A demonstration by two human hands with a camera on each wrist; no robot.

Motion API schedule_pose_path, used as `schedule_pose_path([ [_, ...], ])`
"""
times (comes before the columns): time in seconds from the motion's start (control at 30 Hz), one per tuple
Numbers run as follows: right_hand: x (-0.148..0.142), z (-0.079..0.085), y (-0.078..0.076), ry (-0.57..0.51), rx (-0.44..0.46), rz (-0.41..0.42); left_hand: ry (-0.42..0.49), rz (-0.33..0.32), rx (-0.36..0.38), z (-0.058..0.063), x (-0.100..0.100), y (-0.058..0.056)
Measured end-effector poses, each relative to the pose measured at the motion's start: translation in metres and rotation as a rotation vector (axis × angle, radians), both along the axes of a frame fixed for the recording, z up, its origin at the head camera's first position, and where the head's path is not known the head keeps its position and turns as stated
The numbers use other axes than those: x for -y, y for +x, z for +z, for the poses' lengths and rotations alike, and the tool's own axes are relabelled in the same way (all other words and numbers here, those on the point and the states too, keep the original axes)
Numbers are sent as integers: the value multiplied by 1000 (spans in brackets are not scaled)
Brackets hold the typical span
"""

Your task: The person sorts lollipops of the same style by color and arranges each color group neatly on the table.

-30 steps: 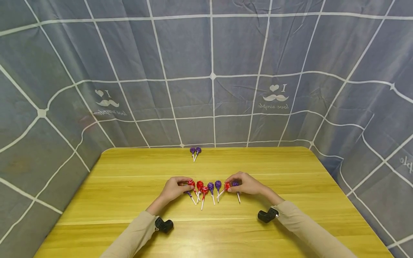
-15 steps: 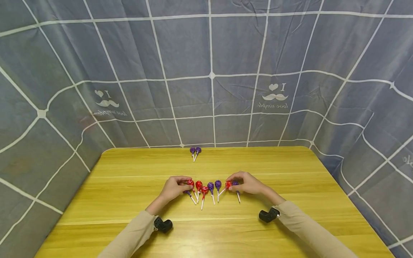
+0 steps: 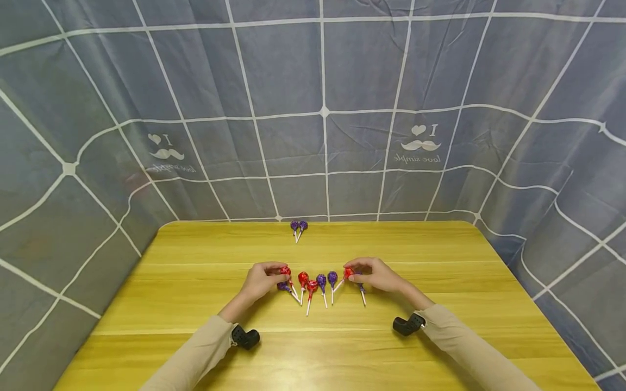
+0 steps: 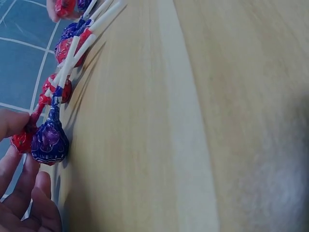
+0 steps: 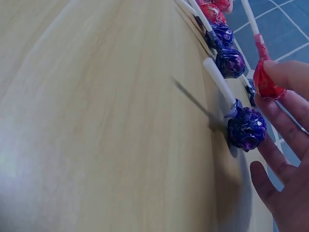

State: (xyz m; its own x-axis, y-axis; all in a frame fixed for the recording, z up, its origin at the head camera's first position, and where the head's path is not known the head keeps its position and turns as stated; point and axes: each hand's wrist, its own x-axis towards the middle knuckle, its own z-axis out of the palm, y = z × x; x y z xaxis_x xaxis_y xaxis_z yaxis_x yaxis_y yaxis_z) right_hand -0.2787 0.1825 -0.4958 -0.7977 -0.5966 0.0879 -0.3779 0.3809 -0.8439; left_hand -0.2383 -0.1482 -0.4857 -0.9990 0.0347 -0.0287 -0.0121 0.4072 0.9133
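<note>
My left hand [image 3: 261, 279] pinches a red-wrapped lollipop [image 4: 21, 141] by its head between thumb and fingers. Close beside that lies a purple lollipop [image 4: 49, 141], partly behind the hand in the head view. On the other side, my right hand [image 3: 379, 275] holds another red lollipop [image 5: 267, 82], its stick pointing away from the thumb. A purple lollipop [image 5: 246, 128] lies under the right fingers, its head mostly covered in the head view. Between the hands, two red lollipops [image 3: 303, 279] and two purple ones [image 3: 332, 278] lie in a loose row, sticks toward me.
Two more purple lollipops [image 3: 299, 227] lie with crossing sticks at the far edge of the wooden table [image 3: 220, 358]. A grey curtain [image 3: 293, 146] with white lines hangs behind and at both sides. Black wrist cameras [image 3: 245, 337] sit on both sleeves.
My left hand has shifted slightly left and away with its red lollipop. My right hand has carried its red lollipop a little away and right. The lollipops between them stay put.
</note>
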Motion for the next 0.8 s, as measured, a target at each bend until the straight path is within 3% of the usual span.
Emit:
schedule_pose_path([
  [0.33,8,8,-1,-36,19,-63,13,33,0,3,2,-3],
  [0.6,20,35,16,-25,-9,-53,4,41,24,4,3,-5],
  [0.8,22,19,6,-27,-22,-95,8,43,4,8,2,-8],
])
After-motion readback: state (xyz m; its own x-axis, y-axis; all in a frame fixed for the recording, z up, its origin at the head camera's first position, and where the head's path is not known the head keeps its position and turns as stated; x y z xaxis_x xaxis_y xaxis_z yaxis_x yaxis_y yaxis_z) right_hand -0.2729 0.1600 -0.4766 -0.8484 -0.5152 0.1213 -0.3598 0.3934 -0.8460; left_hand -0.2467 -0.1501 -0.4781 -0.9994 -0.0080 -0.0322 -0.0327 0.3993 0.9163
